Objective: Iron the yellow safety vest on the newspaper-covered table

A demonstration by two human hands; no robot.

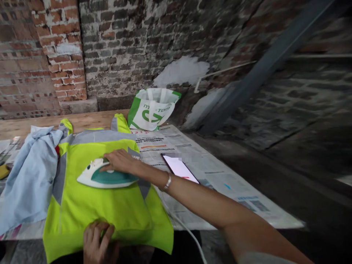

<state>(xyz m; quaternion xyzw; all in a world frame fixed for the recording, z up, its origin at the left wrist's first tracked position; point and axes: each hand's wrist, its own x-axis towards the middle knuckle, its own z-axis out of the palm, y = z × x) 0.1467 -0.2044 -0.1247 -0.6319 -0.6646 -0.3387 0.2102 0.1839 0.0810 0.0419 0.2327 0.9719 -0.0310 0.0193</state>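
A neon yellow and grey sweatshirt (93, 205) lies spread out, its lower hem hanging over the near edge of the table. My right hand (122, 160) is wrapped round the handle of a white and teal clothes iron (115, 178), which rests flat on the middle of the sweatshirt with its tip pointing left. Down at the hem, my left hand (98, 240) is closed with curled fingers, a fold of the yellow cloth showing between them. A white cord (189, 234) runs beneath my right forearm and down off the table edge.
Light blue cloth (33, 172) lies crumpled left of the sweatshirt. Newspaper (220, 194) covers the table, with a lit phone (180, 168) on it. A white and green bag (154, 110) stands at the back, before a brick wall. A grey beam (264, 69) slants at right.
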